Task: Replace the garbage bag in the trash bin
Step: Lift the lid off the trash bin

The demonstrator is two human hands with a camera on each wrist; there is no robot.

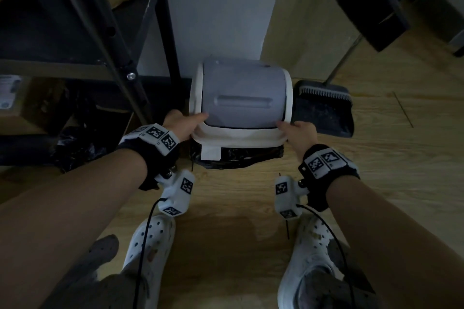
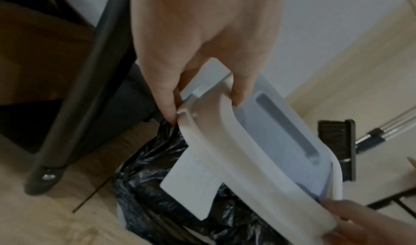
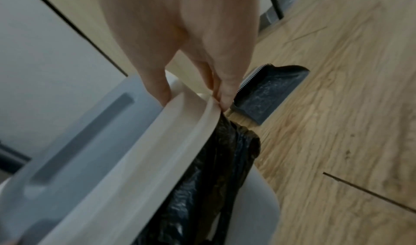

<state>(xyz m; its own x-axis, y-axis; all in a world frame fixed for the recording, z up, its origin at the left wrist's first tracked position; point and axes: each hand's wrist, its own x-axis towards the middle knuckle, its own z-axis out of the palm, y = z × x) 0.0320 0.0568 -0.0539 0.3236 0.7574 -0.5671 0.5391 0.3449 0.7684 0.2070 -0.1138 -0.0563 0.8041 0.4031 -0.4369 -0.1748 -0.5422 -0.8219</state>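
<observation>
A white lid frame [image 1: 238,136] with a grey swing flap [image 1: 241,98] sits tilted on top of the trash bin against the wall. A black garbage bag [image 1: 238,157] bulges out beneath the frame's front edge. My left hand [image 1: 184,123] grips the frame's left corner [image 2: 198,120], thumb on top and fingers under the rim. At the right corner my right hand [image 1: 296,130] pinches the frame's rim [image 3: 191,110], thumb on the flap side and fingers outside. The black garbage bag [image 2: 157,186] hangs crumpled over the bin's white wall [image 3: 263,195].
A black dustpan [image 1: 324,110] with a metal handle lies just right of the bin. A dark metal shelf rack [image 1: 120,40] stands to the left, its leg close to the bin. A crumpled black bag [image 1: 75,143] lies under the rack. My feet in white clogs [image 1: 150,246] stand on the wooden floor.
</observation>
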